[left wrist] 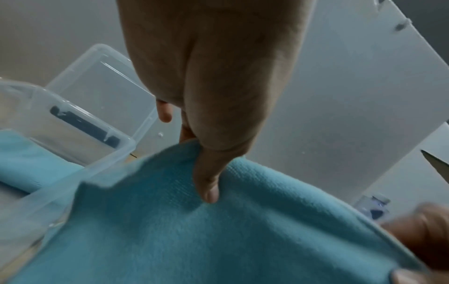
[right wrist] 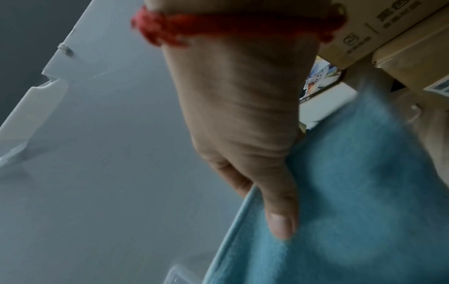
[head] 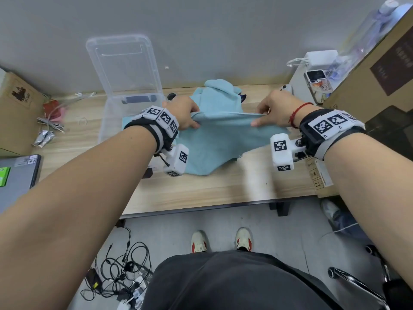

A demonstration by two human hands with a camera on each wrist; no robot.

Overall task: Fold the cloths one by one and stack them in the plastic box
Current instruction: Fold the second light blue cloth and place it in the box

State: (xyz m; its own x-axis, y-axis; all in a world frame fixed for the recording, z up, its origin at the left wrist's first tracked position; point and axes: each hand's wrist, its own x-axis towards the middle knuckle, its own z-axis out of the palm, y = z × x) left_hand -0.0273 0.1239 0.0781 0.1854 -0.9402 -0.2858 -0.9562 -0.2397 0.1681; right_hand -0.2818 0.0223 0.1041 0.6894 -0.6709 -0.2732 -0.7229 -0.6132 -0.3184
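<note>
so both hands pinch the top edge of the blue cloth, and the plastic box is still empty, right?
Not empty: the left wrist view shows a folded blue cloth already in the plastic box. The left hand and right hand do pinch the cloth's top edge.

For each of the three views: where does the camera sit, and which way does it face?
Head: looks down at the wooden table; both forearms, left hand, right hand, shoes.
Left wrist: along the left hand toward the plastic box.
Right wrist: along the right hand, red bracelet showing.
All three share the blue cloth.
</note>
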